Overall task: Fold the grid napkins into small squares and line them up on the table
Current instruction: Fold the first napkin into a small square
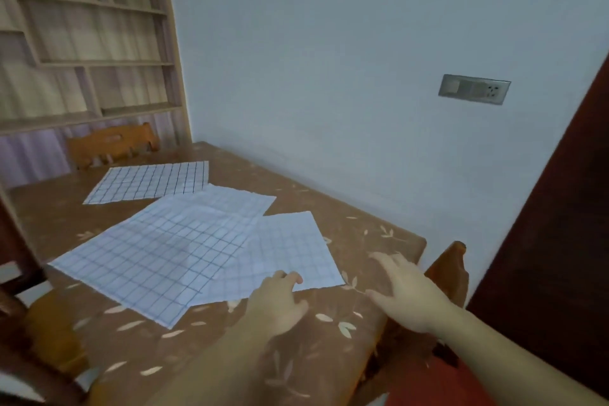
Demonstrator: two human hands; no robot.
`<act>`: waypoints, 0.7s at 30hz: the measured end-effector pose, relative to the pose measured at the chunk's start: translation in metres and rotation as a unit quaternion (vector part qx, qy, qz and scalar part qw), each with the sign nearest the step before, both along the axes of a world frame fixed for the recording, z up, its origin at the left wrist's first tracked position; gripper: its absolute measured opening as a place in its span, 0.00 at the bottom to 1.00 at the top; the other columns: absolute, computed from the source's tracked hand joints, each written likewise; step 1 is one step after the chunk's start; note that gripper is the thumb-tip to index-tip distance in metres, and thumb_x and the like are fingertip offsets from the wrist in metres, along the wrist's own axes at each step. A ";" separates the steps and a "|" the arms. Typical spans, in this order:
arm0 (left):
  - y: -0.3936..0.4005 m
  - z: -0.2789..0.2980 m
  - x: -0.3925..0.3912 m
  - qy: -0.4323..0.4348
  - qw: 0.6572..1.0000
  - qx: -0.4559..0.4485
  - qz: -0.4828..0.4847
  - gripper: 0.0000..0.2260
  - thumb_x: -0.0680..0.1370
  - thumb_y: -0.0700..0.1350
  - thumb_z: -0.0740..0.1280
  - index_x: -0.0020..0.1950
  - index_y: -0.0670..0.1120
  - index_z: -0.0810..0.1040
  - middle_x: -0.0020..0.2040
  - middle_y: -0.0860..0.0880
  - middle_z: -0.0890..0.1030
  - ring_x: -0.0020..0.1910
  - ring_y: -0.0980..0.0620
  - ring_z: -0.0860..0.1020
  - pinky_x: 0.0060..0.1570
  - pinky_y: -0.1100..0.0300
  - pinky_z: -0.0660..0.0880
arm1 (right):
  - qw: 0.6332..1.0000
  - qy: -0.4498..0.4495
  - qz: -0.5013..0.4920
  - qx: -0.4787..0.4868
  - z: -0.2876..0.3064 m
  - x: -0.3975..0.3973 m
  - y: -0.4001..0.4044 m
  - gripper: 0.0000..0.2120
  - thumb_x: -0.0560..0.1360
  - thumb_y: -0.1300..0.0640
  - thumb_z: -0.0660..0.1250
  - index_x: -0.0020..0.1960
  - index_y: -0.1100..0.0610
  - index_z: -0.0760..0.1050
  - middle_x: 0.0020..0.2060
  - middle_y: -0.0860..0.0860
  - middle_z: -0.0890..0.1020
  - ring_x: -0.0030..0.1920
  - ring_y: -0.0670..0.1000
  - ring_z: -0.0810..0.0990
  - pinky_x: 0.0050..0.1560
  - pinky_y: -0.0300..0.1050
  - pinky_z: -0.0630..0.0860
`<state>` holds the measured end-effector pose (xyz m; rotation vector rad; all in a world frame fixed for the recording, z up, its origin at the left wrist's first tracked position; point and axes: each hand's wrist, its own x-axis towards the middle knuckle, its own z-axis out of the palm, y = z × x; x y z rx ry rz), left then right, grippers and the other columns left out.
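Observation:
Three white napkins with a blue grid lie flat and unfolded on the table (pixel 329 356), which has a brown leaf-patterned cloth. The far napkin (pixel 151 181) lies apart near the back edge. A large napkin (pixel 158 250) fills the middle. The near napkin (pixel 290 250) overlaps the large one on its right side. My left hand (pixel 276 303) rests on the cloth with its fingertips on the near napkin's front edge. My right hand (pixel 405 290) hovers open, fingers spread, over the table's right corner, beside the near napkin and apart from it.
A wooden chair (pixel 112 145) stands behind the table and another chair back (pixel 448 267) shows at the right corner. A bookshelf (pixel 85 36) rises at the back left. The wall holds a socket plate (pixel 474 89). A dark red panel (pixel 560 241) borders the right.

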<state>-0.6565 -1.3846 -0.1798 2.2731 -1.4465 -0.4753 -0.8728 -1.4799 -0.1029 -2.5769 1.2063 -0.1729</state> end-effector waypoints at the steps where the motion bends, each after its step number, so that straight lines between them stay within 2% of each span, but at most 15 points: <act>1: -0.018 -0.011 0.005 0.015 1.000 0.000 0.013 0.20 0.76 0.55 0.61 0.67 0.56 0.69 0.65 0.55 0.71 0.61 0.52 0.71 0.58 0.52 0.73 | 1.000 0.002 0.006 0.006 -0.008 0.007 -0.019 0.32 0.76 0.38 0.60 0.75 0.46 0.56 0.74 0.48 0.62 0.73 0.51 0.62 0.69 0.50 0.66; 5: -0.070 -0.057 0.015 0.055 0.997 0.026 0.048 0.21 0.75 0.57 0.63 0.68 0.56 0.70 0.65 0.52 0.72 0.65 0.48 0.70 0.63 0.46 0.71 | 0.996 0.055 0.025 0.068 -0.058 0.033 -0.092 0.33 0.74 0.36 0.62 0.74 0.48 0.60 0.69 0.51 0.67 0.68 0.53 0.67 0.67 0.51 0.68; 8: -0.094 -0.075 0.026 0.070 0.993 0.057 0.080 0.24 0.74 0.57 0.62 0.69 0.56 0.68 0.67 0.52 0.71 0.66 0.47 0.69 0.63 0.43 0.70 | 0.992 0.056 0.048 0.103 -0.084 0.053 -0.133 0.30 0.70 0.35 0.64 0.68 0.48 0.66 0.61 0.48 0.72 0.62 0.52 0.72 0.61 0.51 0.73; 11: -0.121 -0.086 0.032 0.065 0.989 0.082 0.101 0.23 0.75 0.54 0.62 0.71 0.55 0.67 0.67 0.52 0.70 0.65 0.47 0.69 0.62 0.46 0.70 | 0.985 0.102 0.095 0.103 -0.111 0.075 -0.175 0.22 0.70 0.36 0.63 0.60 0.46 0.70 0.54 0.44 0.75 0.53 0.47 0.75 0.55 0.48 0.76; 13: -0.136 -0.094 0.034 0.068 0.986 0.087 0.122 0.22 0.76 0.53 0.63 0.70 0.55 0.67 0.68 0.52 0.69 0.66 0.48 0.68 0.62 0.49 0.71 | 0.978 0.109 0.126 0.122 -0.128 0.092 -0.205 0.20 0.69 0.37 0.63 0.57 0.46 0.71 0.52 0.44 0.77 0.49 0.46 0.76 0.51 0.47 0.77; 16: -0.150 -0.104 0.032 0.074 0.980 0.103 0.156 0.22 0.77 0.54 0.63 0.70 0.55 0.68 0.69 0.52 0.69 0.66 0.49 0.68 0.62 0.48 0.71 | 0.966 0.132 0.174 0.136 -0.157 0.114 -0.241 0.27 0.68 0.41 0.64 0.65 0.49 0.71 0.57 0.46 0.78 0.53 0.48 0.77 0.53 0.49 0.77; 18: -0.158 -0.109 0.029 0.076 0.972 0.116 0.190 0.21 0.77 0.54 0.62 0.70 0.54 0.68 0.69 0.51 0.69 0.66 0.49 0.68 0.62 0.49 0.71 | 0.954 0.159 0.227 0.113 -0.175 0.127 -0.263 0.27 0.70 0.44 0.63 0.66 0.52 0.69 0.60 0.48 0.76 0.57 0.51 0.76 0.55 0.51 0.76; 21: -0.167 -0.113 0.017 0.059 0.955 0.137 0.255 0.21 0.77 0.53 0.63 0.70 0.53 0.69 0.69 0.50 0.69 0.68 0.48 0.65 0.65 0.49 0.67 | 0.922 0.207 0.324 0.047 -0.192 0.141 -0.279 0.17 0.72 0.46 0.63 0.56 0.55 0.71 0.53 0.50 0.75 0.54 0.53 0.76 0.50 0.49 0.74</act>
